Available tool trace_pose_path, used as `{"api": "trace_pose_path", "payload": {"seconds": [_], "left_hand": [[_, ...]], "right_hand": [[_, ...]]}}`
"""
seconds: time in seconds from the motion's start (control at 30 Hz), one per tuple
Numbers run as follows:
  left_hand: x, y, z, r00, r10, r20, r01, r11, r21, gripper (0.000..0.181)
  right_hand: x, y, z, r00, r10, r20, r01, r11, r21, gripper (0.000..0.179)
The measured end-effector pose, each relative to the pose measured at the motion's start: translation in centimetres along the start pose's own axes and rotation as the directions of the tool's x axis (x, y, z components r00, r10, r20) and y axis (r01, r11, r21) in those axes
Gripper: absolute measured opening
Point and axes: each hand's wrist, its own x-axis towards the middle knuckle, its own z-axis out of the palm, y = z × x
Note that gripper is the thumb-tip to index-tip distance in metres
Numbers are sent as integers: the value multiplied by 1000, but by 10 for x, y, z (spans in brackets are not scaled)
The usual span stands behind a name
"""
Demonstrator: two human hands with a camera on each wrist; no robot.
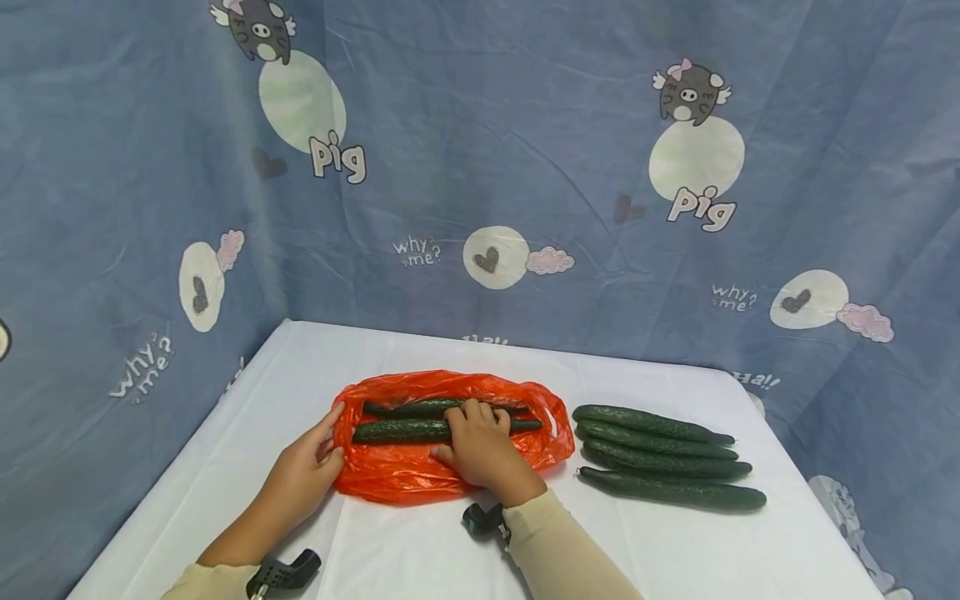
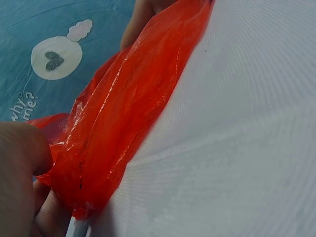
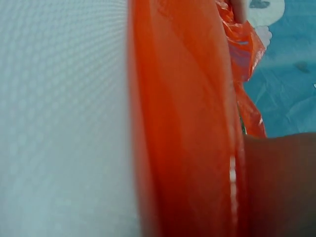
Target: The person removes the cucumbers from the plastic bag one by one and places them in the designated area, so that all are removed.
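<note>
A red plastic bag (image 1: 397,479) lies on its side with its mouth spread open. Two dark green cucumbers are inside: a rear cucumber (image 1: 408,409) and a front cucumber (image 1: 401,431), lying side by side. My left hand (image 1: 303,462) pinches the bag's left edge; the left wrist view shows thumb and fingers around the red film (image 2: 123,113). Reaching over the bag's near side, my right hand (image 1: 480,446) grips the front cucumber from above with bent fingers. In the right wrist view the bag's wall (image 3: 187,113) hides the fingers.
To the bag's right, several more cucumbers (image 1: 667,464) lie in a row on the white tablecloth (image 1: 420,550). A blue patterned curtain (image 1: 480,167) hangs behind and at both sides of the table.
</note>
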Motion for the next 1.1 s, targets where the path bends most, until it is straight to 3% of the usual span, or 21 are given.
{"api": "trace_pose_path", "payload": {"seconds": [0.3, 0.77, 0.93, 1.1], "left_hand": [[0, 0, -1, 1000, 10, -8, -10, 1000, 6, 71], [-1, 0, 2, 1000, 6, -3, -6, 1000, -3, 71], [-2, -2, 1, 1000, 6, -21, -5, 1000, 14, 71], [-1, 0, 0, 1000, -4, -1, 4, 1000, 8, 72]], "right_hand": [[1, 0, 2, 999, -12, -42, 11, 999, -36, 42], [-4, 6, -2, 997, 17, -73, -19, 1000, -19, 45], [-4, 9, -9, 996, 25, -89, -26, 1000, -12, 46], [-5, 13, -19, 996, 36, -88, -35, 999, 19, 44]]}}
